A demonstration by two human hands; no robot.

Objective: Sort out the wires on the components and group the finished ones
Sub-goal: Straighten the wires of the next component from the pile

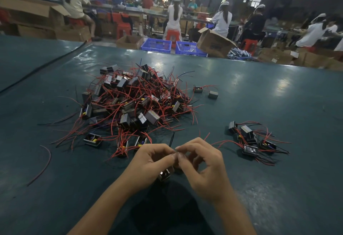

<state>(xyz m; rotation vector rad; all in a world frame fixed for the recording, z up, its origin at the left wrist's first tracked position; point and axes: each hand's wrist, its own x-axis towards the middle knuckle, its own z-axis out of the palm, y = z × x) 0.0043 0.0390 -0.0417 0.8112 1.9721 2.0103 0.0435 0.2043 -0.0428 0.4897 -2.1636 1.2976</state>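
Green tabletop (55,188) lies under the left hand (152,158) and right hand (202,166), both pinching, with curled fingers, wires (171,140) of one component (164,175).

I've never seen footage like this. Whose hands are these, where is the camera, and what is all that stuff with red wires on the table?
There is no machine here: these are a person's two bare hands, filmed by one wide-angle camera worn on the head, looking forward and down. The left hand and right hand meet in the middle, and their fingers pinch the wires of one small component that hangs just beneath them. On the dark green table lies a big pile of the same little blocks, tangled in red and black wires. To the right sits a small group set apart, probably the finished ones. Two stray pieces lie beyond the pile, and a loose red wire lies at the left. Other workers sit in the background.
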